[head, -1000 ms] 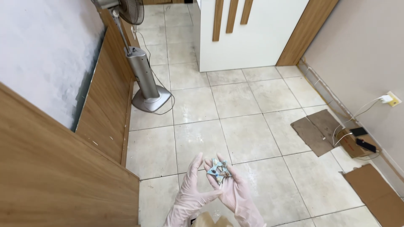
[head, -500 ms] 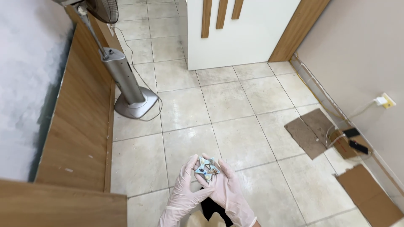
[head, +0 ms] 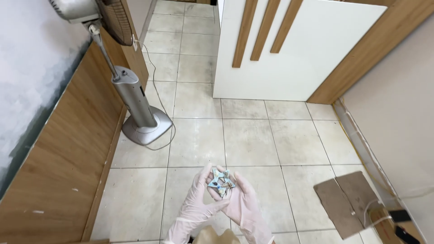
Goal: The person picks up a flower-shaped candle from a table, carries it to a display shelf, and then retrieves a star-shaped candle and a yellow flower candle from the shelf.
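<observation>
Already folded into a five-pointed shape, the paper star (head: 221, 182) sits near the lower middle, pinched between gloved left hand (head: 197, 202) and right hand (head: 241, 202), both closed lightly on it; only finishing touches appear left.

Two gloved hands show, the left hand (head: 197, 204) and the right hand (head: 242, 205), and between them there is one small folded paper star (head: 221, 182). One pedestal fan (head: 135, 101) stands on the tiled floor (head: 253, 140), with one cord (head: 156, 83) trailing from it. One white door (head: 294, 49) carries three wooden strips (head: 264, 29). Two flat pieces of brown cardboard (head: 346, 201) lie side by side near the wall. One long wooden panel (head: 58, 180) runs along the left.
</observation>
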